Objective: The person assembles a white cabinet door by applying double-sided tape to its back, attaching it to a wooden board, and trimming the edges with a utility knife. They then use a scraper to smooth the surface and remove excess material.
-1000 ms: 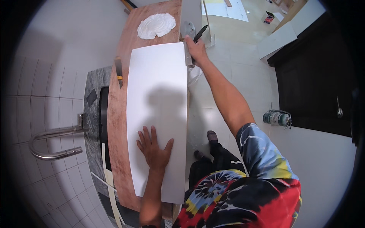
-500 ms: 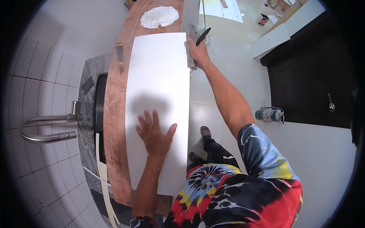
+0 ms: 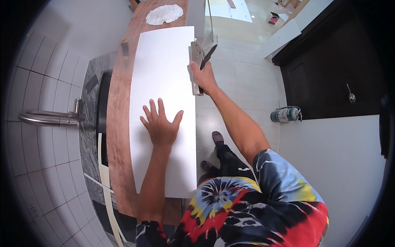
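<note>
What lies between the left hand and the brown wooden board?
A white panel; the head view shows the left hand flat on it, over the brown board.

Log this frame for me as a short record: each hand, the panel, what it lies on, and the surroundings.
Left hand: flat on the panel, fingers spread
Right hand: gripping a metal tool with a black handle, at the panel's right edge
Panel: white, long, lying flat
Support: brown board
Also on board: crumpled white wad beyond the panel; yellow-and-black tool, blurred, left of it
Left side: faucet, tiled wall
Right side: extinguisher, dark door
</note>
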### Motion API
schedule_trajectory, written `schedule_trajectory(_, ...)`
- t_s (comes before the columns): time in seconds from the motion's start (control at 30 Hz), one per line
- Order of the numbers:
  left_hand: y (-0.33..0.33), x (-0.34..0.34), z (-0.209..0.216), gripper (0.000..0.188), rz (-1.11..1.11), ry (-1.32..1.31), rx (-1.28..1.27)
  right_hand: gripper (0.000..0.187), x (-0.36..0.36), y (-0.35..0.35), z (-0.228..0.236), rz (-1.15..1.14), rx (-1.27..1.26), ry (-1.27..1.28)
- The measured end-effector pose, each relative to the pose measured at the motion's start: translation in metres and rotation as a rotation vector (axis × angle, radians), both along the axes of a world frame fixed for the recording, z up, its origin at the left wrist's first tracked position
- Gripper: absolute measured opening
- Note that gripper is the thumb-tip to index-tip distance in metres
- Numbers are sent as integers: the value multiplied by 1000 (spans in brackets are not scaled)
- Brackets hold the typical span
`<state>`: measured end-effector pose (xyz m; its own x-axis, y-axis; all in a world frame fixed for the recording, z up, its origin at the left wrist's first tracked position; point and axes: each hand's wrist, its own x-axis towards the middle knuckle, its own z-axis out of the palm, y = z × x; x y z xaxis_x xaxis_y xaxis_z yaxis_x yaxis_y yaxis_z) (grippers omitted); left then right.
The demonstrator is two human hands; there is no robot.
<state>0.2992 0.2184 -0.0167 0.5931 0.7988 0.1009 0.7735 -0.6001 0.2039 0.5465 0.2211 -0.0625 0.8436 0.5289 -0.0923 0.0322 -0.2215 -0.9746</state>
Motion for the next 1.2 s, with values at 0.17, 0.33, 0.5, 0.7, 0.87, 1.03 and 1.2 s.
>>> schedule_trajectory(0.17,-1,1,1,90,24,-21,-8,67,-48,-39,4,30,32,25)
schedule_trajectory(0.33,-3,2,3,88,49,0,-22,65,-91,-77,11,25,54,93)
schedule_trajectory(0.5,-5,4,5,87,75,8,-43,58,-148,-125,17,24,6,78)
schedule_trajectory(0.7,-8,6,9,86,119,28,-69,60,-222,-191,27,93,-69,168)
schedule_trajectory(0.87,-7,1,10,86,148,51,-51,65,-322,-277,11,150,16,38)
schedule_trajectory(1.03,-10,2,2,78,77,-45,0,51,-344,-323,5,169,22,531)
schedule_trajectory(1.2,-26,-25,-2,64,-276,-203,-125,42,-262,-317,-17,-34,9,742)
